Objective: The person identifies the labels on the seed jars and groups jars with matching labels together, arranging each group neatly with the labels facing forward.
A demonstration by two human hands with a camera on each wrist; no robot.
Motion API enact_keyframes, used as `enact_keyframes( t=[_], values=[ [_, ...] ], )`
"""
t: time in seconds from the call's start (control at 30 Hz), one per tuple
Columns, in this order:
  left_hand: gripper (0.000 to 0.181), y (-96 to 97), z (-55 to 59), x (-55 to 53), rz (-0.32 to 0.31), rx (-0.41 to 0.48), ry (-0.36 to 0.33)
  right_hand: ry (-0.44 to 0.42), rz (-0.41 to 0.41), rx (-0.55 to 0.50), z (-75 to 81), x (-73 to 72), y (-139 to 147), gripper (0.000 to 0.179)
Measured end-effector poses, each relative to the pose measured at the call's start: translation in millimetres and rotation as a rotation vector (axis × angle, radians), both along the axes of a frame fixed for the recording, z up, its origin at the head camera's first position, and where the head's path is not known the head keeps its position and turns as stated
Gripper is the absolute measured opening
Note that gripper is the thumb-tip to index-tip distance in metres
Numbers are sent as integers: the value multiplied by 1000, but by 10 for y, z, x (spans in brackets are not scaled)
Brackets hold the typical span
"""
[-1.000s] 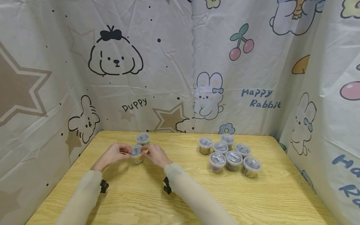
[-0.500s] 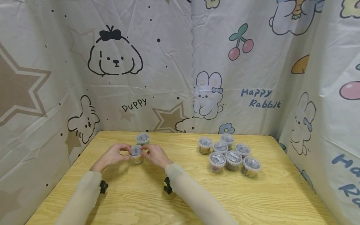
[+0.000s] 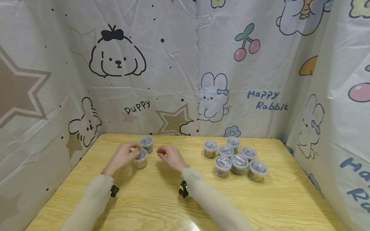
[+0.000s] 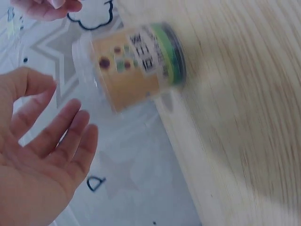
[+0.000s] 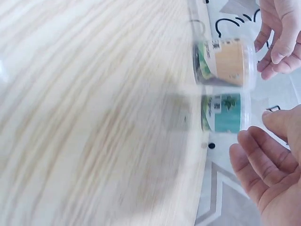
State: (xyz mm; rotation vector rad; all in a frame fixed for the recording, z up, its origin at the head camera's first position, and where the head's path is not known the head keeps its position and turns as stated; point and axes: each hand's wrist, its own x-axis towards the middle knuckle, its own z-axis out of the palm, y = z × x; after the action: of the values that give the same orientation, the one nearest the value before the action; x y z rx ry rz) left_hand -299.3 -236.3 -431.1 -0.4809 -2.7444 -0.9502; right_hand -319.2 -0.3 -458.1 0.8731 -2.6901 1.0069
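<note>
One round, orange-labelled, clear plastic tub stands upright between the nearer, empty, loose-fingered left hand and the farther, likewise empty, relaxed right hand.

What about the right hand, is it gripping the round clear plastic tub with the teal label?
No, the head view shows the right hand apart from that teal-labelled tub, with yellow wood tabletop showing between them.

head: soft, even light; diffuse shadows and small bottom-edge glare on tabletop | left wrist: cooler, dimmer; orange-labelled cup noticeably blurred | right wrist: bright, washed-out; tabletop smeared, far edge bowed
</note>
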Motion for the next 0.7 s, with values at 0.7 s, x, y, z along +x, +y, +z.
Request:
enact_keyframes(
  t=[0.7],
  values=[
    [10, 902, -61, -33, -42, 16, 101, -19, -119, -61, 221, 164, 746, 11]
  ],
)
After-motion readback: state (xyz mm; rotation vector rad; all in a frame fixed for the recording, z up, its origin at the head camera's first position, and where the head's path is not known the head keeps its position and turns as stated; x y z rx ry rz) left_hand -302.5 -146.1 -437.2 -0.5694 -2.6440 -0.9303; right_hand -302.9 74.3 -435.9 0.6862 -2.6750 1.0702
